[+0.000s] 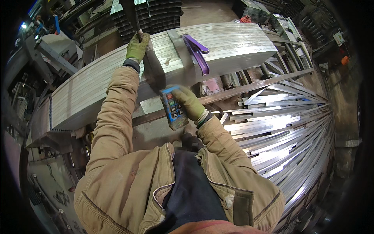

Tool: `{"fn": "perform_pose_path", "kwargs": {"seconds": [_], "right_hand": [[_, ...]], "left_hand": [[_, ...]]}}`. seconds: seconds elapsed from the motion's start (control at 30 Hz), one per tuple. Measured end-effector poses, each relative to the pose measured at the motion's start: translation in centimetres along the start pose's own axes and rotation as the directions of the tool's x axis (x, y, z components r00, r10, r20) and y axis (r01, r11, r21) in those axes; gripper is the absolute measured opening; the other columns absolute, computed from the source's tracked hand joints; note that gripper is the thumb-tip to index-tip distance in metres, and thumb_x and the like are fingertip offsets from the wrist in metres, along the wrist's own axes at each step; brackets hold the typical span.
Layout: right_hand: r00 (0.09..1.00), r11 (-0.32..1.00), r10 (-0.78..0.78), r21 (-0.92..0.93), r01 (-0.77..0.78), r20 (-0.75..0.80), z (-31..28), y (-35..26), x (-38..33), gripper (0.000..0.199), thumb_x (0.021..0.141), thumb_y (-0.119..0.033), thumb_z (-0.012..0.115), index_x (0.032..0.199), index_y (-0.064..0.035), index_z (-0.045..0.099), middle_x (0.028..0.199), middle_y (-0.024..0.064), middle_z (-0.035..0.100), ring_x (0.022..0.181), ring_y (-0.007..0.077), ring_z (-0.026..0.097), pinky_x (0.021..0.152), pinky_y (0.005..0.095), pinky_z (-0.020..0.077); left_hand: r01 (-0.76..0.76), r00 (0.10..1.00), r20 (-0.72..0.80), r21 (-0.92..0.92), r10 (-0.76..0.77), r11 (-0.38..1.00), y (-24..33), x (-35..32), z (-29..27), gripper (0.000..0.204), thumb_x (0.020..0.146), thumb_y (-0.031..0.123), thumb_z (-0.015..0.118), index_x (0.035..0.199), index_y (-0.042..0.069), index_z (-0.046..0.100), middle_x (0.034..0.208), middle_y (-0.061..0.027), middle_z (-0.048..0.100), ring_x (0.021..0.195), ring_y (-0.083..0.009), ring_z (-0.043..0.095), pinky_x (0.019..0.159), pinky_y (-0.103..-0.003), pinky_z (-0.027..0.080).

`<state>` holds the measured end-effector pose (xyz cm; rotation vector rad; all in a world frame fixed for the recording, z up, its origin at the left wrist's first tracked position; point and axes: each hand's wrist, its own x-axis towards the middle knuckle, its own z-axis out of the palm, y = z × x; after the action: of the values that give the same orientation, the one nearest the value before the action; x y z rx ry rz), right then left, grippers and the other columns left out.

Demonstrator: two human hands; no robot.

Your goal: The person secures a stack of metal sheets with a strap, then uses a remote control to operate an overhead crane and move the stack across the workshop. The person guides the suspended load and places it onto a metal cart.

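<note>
My left hand [138, 47], in a green glove, is closed around a dark lifting strap [153, 70] at the far side of a long bundle of silvery metal bars [233, 43]. The strap runs up from my grip and also lies across the bundle's top and near side. In front of the bundle, my right hand [190, 102], gloved too, is wrapped round a grimy blue remote control [171, 111], its buttons facing up. A purple two-armed tool or handle [199, 58] rests over the bundle's near edge, beside a flat grey band [180, 46] crossing the bars.
Many loose metal lengths [280, 136] are heaped on the right, below a steel frame rail [257, 85]. Behind the bundle stands a stack of dark square tubes [163, 19]. Machinery [58, 48] stands at the left, and a red object [245, 18] sits beyond the far edge.
</note>
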<state>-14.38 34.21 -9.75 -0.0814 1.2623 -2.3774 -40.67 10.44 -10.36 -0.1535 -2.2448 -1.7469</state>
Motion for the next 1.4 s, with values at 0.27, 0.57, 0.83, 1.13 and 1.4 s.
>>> {"fn": "perform_pose_path", "kwargs": {"seconds": [0.27,0.57,0.83,1.13,1.4], "right_hand": [[1.0,1.0,0.002,-0.008,-0.002,0.008,-0.1,0.2,0.0,0.047,0.102,-0.036,0.069,0.136,-0.0054,0.06,0.111,0.0026,0.071,0.094,0.0106,0.069,0.083,0.0276,0.0579],[0.999,0.999,-0.035,-0.007,0.035,-0.016,0.3,-0.6,0.1,0.051,0.1,-0.038,0.072,0.136,-0.0042,0.059,0.113,0.0044,0.071,0.095,0.0118,0.069,0.084,0.0277,0.0581],[0.933,0.969,-0.238,-0.136,0.207,-0.271,4.4,-3.1,3.4,0.043,0.103,-0.038,0.066,0.129,-0.0033,0.059,0.107,0.0062,0.068,0.091,0.0128,0.067,0.077,0.0291,0.0577],[0.663,-0.265,-0.6,-0.894,0.362,0.447,4.8,-17.1,9.6,0.052,0.095,-0.04,0.075,0.129,-0.0024,0.067,0.109,0.0199,0.073,0.104,0.0263,0.07,0.092,0.0361,0.0551],[0.854,-0.208,-0.512,-0.951,-0.23,-0.094,-11.1,-16.3,14.9,0.08,0.083,-0.044,0.08,0.144,-0.0008,0.053,0.137,0.0265,0.06,0.127,0.0367,0.06,0.107,0.0442,0.0471]], "left_hand": [[-0.065,0.998,-0.008,0.134,0.067,0.989,1.9,2.7,-0.7,0.047,0.097,0.047,0.071,0.118,0.005,0.069,0.102,-0.006,0.071,0.096,-0.0161,0.063,0.091,-0.033,0.05],[-0.062,0.998,0.032,0.332,0.055,0.941,5.7,-1.9,-0.8,0.067,0.096,0.05,0.07,0.145,0.006,0.054,0.135,-0.0205,0.066,0.131,-0.0333,0.06,0.11,-0.04,0.045],[0.188,0.944,0.331,-0.529,-0.003,0.828,7.4,-22.5,-1.6,0.072,0.1,0.044,0.07,0.152,0.001,0.043,0.14,-0.0078,0.055,0.126,-0.0185,0.054,0.106,-0.031,0.046],[0.415,0.908,0.297,-0.526,-0.296,0.742,7.1,-27.8,-6.5,0.059,0.103,0.059,0.058,0.132,0.008,0.062,0.106,-0.0008,0.069,0.09,-0.0119,0.067,0.076,-0.028,0.056],[0.264,0.917,-0.122,-0.527,-0.379,0.808,4.9,-33.4,-7.9,0.061,0.105,0.061,0.049,0.128,0.005,0.062,0.103,-0.0059,0.072,0.084,-0.0167,0.072,0.075,-0.033,0.061]]}}
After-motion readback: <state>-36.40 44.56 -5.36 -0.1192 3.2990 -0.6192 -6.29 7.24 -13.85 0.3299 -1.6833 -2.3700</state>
